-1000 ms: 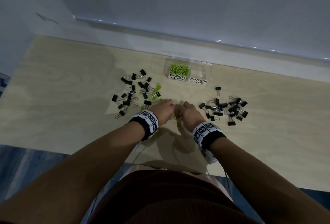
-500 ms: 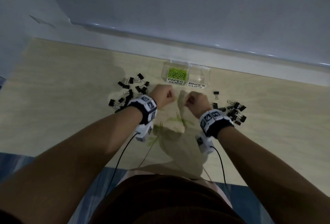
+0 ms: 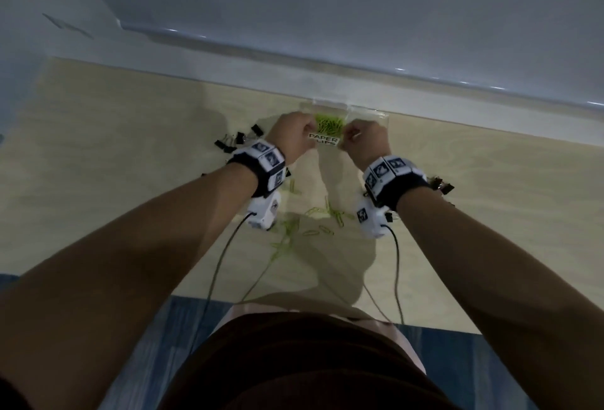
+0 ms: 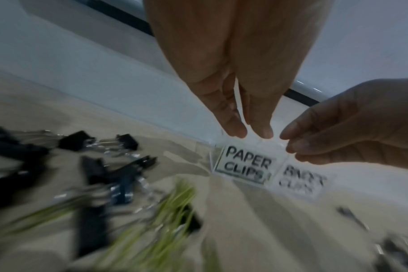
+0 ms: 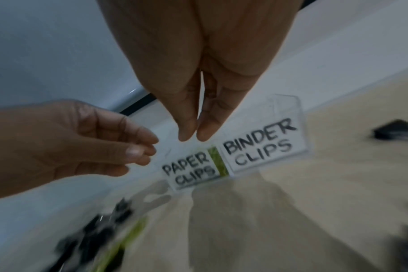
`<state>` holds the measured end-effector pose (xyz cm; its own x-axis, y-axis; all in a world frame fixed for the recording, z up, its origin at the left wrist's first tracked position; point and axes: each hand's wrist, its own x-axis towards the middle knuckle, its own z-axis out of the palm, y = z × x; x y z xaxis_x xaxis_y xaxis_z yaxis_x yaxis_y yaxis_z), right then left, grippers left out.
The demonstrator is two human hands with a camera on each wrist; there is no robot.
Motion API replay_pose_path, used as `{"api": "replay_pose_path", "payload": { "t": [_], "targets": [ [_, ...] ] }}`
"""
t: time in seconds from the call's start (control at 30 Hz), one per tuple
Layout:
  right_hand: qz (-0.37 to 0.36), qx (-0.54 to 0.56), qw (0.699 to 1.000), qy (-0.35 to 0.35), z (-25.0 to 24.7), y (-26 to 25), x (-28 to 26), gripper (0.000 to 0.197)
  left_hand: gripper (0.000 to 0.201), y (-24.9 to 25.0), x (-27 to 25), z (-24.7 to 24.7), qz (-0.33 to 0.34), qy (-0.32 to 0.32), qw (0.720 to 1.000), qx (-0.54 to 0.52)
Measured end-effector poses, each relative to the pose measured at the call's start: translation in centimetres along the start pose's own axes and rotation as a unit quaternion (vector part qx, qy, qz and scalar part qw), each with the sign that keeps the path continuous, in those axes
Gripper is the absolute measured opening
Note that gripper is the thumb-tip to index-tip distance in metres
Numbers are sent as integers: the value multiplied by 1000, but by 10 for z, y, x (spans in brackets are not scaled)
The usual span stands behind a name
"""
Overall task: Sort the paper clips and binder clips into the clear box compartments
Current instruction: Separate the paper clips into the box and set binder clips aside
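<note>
The clear box [image 3: 376,114] stands at the table's far edge, labelled PAPER CLIPS [image 4: 245,165] and BINDER CLIPS [image 5: 259,147]. Green paper clips [image 3: 328,123] fill its left compartment. My left hand [image 3: 294,135] and right hand [image 3: 362,141] hover over that compartment, one on each side. In the left wrist view the left hand [image 4: 252,132] points down with its fingertips slightly apart and nothing between them. The right hand [image 5: 196,137] has its tips almost touching, and no clip shows. Loose green paper clips [image 3: 323,213] lie below my wrists.
Black binder clips [image 3: 235,141] lie in a pile left of the box, and more binder clips [image 3: 441,185] lie to the right behind my right wrist. A white ledge and wall [image 3: 327,66] run just behind the box. Cables hang from both wrist cameras.
Both hands lifted off the loose paper clips on the table and moved forward to the box. The fists seen half a second ago have loosened over the paper clip compartment.
</note>
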<state>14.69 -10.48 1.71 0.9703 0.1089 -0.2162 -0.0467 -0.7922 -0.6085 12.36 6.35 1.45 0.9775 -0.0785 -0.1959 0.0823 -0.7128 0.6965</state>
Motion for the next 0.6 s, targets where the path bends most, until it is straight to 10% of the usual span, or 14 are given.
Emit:
{"api": "replay_pose_path", "payload": {
  "t": [0.27, 0.43, 0.6],
  "targets": [
    [-13, -167, 963, -210, 16, 53, -96, 49, 61, -65, -119, 29, 143, -293, 927, 184],
    [-28, -130, 969, -208, 40, 47, -112, 70, 57, -68, -119, 48, 155, -269, 926, 214],
    [-77, -80, 981, -156, 56, 41, -113, 43, 34, -60, -109, 49, 80, -213, 964, 133]
  ]
}}
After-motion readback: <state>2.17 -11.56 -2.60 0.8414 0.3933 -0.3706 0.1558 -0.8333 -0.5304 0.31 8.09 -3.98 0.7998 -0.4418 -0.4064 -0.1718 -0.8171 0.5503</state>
